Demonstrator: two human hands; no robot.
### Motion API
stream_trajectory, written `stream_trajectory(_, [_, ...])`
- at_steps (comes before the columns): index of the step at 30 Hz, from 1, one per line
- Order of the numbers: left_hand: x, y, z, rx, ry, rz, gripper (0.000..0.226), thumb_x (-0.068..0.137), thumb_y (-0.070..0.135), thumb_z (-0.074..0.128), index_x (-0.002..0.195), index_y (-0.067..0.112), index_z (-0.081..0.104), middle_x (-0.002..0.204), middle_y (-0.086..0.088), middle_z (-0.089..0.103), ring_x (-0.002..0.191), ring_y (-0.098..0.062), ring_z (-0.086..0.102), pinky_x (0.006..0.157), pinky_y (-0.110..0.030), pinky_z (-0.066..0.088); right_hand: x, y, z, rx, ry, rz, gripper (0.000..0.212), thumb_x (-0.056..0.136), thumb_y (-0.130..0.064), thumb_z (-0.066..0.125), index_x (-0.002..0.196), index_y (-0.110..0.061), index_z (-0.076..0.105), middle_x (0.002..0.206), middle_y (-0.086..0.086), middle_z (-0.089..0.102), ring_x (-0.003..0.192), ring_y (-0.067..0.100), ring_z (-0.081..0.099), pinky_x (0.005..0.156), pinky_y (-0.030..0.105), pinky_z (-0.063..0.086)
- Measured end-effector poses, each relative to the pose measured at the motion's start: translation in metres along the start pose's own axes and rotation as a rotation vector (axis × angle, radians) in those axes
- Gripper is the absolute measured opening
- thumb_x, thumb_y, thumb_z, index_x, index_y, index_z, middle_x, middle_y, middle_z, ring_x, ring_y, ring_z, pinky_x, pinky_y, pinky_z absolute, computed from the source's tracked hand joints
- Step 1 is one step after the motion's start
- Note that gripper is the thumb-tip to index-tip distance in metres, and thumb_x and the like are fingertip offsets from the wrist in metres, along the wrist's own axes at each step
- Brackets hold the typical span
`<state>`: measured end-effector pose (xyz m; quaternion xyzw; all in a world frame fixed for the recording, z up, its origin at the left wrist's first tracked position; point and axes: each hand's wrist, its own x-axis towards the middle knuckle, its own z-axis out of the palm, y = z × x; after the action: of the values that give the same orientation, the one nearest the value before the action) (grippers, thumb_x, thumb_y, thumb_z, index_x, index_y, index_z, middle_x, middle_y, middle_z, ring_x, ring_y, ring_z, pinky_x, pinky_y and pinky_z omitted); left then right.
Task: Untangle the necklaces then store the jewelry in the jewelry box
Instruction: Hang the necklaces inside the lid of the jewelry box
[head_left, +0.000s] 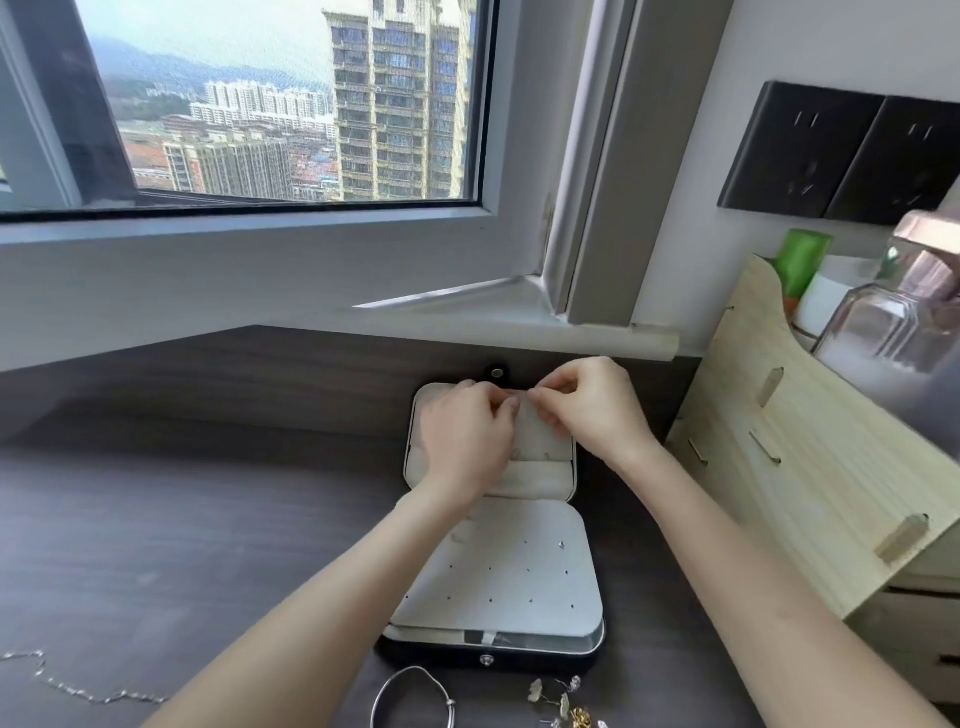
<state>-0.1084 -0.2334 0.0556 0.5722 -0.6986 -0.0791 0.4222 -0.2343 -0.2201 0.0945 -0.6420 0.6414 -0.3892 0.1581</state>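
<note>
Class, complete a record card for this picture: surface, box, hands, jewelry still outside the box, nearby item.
surface: dark wood-grain desk below a window
box: jewelry box lying open, pale lining
hands: left hand and right hand, fingertips curled together at the far half's upper edge; whatever they pinch is too small to see
still outside: silver chain at near left; bangle and earrings in front of the box
nearby: wooden organizer on the right
</note>
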Motion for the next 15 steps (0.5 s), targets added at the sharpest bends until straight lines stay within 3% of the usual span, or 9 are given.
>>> stream_trajectory(2, [0.000,0.000,0.004,0.099,0.042,-0.008,0.026,0.090,0.028,0.052,0.080,0.011,0.070,0.091,-0.006,0.068,0.088,-0.026,0.058,0.070,-0.033,0.036,-0.002,0.003,0.005,-0.061,0.094,0.021,0.014,0.082,-0.020,0.069,0.072,-0.012,0.072,0.065,-0.002,0.065,0.064,0.015,0.061,0.063,0.027,0.050])
stream_trajectory(4, [0.001,0.002,0.005,0.190,0.073,-0.029,0.030,0.083,0.024,0.056,0.056,0.012,0.055,0.069,-0.008,0.064,0.068,-0.029,0.053,0.061,-0.032,0.027,-0.004,0.003,0.010,-0.122,0.163,0.041,0.022,0.084,-0.022,0.066,0.065,-0.012,0.068,0.065,-0.001,0.065,0.063,0.013,0.058,0.055,0.020,0.038])
stream_trajectory(7, [0.003,0.007,0.005,0.257,0.118,-0.031,0.034,0.067,0.020,0.061,0.041,0.016,0.040,0.046,-0.008,0.052,0.045,-0.025,0.037,0.055,-0.030,0.021,-0.005,0.000,0.017,-0.193,0.219,0.073,0.019,0.084,-0.018,0.062,0.068,-0.010,0.069,0.072,0.003,0.068,0.067,0.017,0.058,0.055,0.020,0.033])
stream_trajectory(11, [0.006,0.012,0.007,0.336,0.048,-0.048,0.025,0.079,0.024,0.053,0.061,0.009,0.063,0.070,-0.010,0.064,0.063,-0.028,0.045,0.064,-0.031,0.024,-0.008,-0.004,0.023,-0.313,0.254,0.063,0.015,0.083,-0.013,0.056,0.076,-0.006,0.067,0.078,0.010,0.068,0.077,0.031,0.062,0.059,0.025,0.036])
stream_trajectory(13, [0.006,0.015,0.003,0.410,0.017,-0.038,0.024,0.083,0.025,0.050,0.071,0.011,0.064,0.081,-0.007,0.065,0.077,-0.029,0.052,0.067,-0.032,0.022,-0.010,-0.006,0.023,-0.359,0.230,0.053,0.014,0.083,-0.011,0.054,0.079,-0.004,0.066,0.079,0.011,0.067,0.077,0.033,0.062,0.058,0.026,0.039])
stream_trajectory(15, [0.005,0.013,0.001,0.426,0.018,0.011,0.021,0.083,0.026,0.052,0.067,0.014,0.058,0.080,-0.006,0.063,0.075,-0.028,0.049,0.068,-0.031,0.020,-0.013,-0.005,0.021,-0.397,0.171,0.038,0.013,0.083,-0.010,0.055,0.082,-0.004,0.066,0.081,0.010,0.067,0.078,0.031,0.062,0.059,0.027,0.042])
